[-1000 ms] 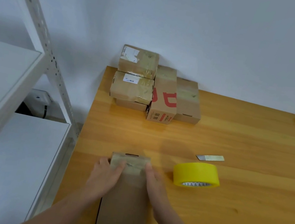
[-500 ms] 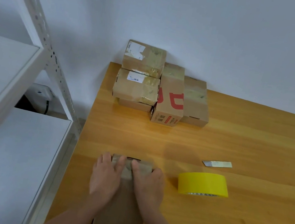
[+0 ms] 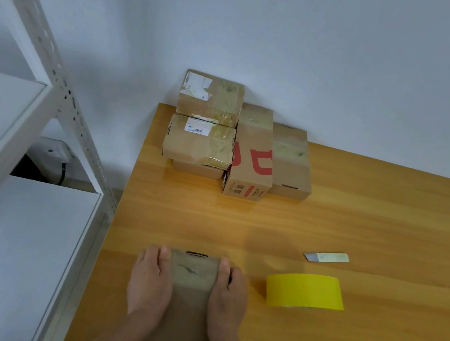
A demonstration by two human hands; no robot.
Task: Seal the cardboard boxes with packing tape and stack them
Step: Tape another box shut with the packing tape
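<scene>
Cardboard box, lower centre, on tabletop. Left hand and right hand, fingers extended, now press its opposite side edges; earlier both met on top. Yellow tape roll to its right; stacked boxes upper centre.

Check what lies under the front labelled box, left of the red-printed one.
A plain cardboard box lies under the labelled box, on the table; only its front face shows. Its top and back are covered.

Six boxes, one tape roll, one blade
</scene>
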